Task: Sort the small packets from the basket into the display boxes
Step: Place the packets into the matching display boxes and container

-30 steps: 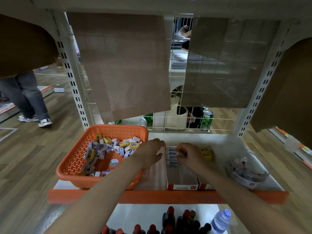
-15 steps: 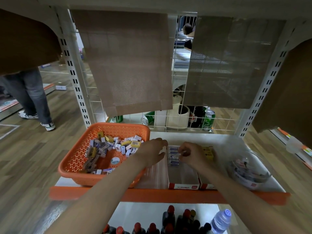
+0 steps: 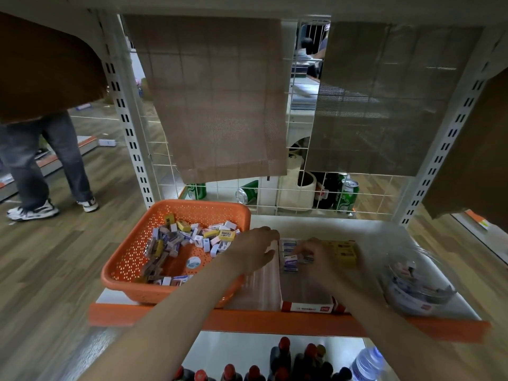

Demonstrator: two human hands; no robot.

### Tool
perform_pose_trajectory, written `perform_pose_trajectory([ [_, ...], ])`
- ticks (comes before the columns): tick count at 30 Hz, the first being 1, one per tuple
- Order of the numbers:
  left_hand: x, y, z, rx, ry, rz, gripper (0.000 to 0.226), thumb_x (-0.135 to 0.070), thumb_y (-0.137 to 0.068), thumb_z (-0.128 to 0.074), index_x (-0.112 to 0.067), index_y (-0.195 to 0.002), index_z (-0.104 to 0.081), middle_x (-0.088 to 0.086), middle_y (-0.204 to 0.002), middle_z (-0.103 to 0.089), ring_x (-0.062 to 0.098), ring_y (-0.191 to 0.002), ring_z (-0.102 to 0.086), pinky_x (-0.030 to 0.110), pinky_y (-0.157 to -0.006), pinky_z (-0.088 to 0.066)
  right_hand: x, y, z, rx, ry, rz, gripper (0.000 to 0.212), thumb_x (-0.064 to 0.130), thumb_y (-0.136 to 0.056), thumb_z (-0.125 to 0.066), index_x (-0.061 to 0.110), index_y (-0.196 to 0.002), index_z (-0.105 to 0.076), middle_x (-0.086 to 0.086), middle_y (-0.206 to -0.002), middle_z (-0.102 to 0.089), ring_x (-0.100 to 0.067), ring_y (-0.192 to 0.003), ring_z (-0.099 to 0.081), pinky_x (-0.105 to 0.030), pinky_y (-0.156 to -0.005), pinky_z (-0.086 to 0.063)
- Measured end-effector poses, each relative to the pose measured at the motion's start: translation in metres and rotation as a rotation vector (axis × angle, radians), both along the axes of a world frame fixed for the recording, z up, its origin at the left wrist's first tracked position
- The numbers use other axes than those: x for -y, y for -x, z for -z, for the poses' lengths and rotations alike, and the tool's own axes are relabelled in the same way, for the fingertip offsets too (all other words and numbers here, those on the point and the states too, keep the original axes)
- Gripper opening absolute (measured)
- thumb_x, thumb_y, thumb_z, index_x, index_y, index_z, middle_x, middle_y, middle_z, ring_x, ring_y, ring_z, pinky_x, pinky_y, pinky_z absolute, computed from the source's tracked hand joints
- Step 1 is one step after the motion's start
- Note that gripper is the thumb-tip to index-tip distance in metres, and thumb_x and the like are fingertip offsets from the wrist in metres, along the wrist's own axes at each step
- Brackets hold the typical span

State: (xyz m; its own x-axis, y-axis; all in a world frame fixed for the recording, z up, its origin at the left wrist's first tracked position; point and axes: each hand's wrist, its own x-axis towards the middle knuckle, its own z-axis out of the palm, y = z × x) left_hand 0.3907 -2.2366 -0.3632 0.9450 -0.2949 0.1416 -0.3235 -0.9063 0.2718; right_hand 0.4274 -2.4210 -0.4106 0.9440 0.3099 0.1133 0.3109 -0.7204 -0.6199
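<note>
An orange perforated basket [image 3: 132, 259] stands at the left of the shelf, holding several small packets [image 3: 192, 237] in white, yellow and brown. To its right lies a red-fronted display box [image 3: 305, 305] with a row of purple-and-white packets at its far end. A second box beside it holds yellow packets [image 3: 343, 250]. My left hand [image 3: 254, 250] rests at the display box's left wall, fingers apart, holding nothing. My right hand [image 3: 316, 254] pinches a purple packet [image 3: 291, 260] over the row in the box.
A clear round tub [image 3: 417, 287] with small items sits at the shelf's right. The orange shelf lip [image 3: 275, 321] runs along the front. Bottles stand on the shelf below. Green cans lie behind the wire grid. A person's legs stand at far left.
My right hand has shifted slightly while setting the purple packet into the row. My left hand has stayed at the box's left wall.
</note>
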Motion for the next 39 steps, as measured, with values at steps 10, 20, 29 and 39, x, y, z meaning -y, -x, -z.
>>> perform_pose_trajectory([
  [10,0.005,-0.006,0.004,-0.023,-0.009,0.024,0.036,-0.022,-0.094,-0.05,-0.017,-0.13,-0.048,0.005,-0.119,-0.055,0.018,-0.106,-0.055,0.026,-0.084,-0.045,-0.001,0.007,0.014,0.019,0.053,0.055,0.015,0.009,-0.085,-0.065,0.02,-0.095,-0.063,0.004,-0.102,-0.063,-0.007,-0.088,-0.055,-0.011,-0.07,-0.042],
  [20,0.009,-0.007,0.009,-0.032,-0.002,0.022,0.038,-0.022,-0.095,-0.049,-0.019,-0.133,-0.046,0.003,-0.125,-0.054,0.017,-0.112,-0.052,0.022,-0.085,-0.041,-0.003,0.01,0.008,0.044,0.028,0.057,0.014,0.007,-0.086,-0.063,0.013,-0.099,-0.063,0.005,-0.096,-0.059,-0.01,-0.09,-0.056,-0.021,-0.081,-0.047],
  [29,0.011,0.003,0.001,-0.007,-0.032,0.045,0.037,-0.021,-0.094,-0.05,-0.019,-0.13,-0.05,0.003,-0.121,-0.055,0.02,-0.108,-0.056,0.028,-0.087,-0.046,-0.004,0.013,-0.013,0.143,0.068,0.051,0.013,0.014,-0.081,-0.068,0.019,-0.092,-0.064,0.004,-0.091,-0.063,-0.013,-0.083,-0.06,-0.03,-0.074,-0.05],
  [39,-0.091,0.037,-0.028,0.174,-0.017,-0.219,0.035,-0.014,-0.093,-0.051,-0.021,-0.127,-0.053,-0.003,-0.13,-0.049,0.019,-0.106,-0.058,0.027,-0.085,-0.046,-0.105,0.033,-0.059,0.274,-0.034,-0.163,0.012,0.014,-0.084,-0.061,0.017,-0.096,-0.064,0.001,-0.093,-0.066,-0.019,-0.084,-0.061,-0.033,-0.084,-0.046],
])
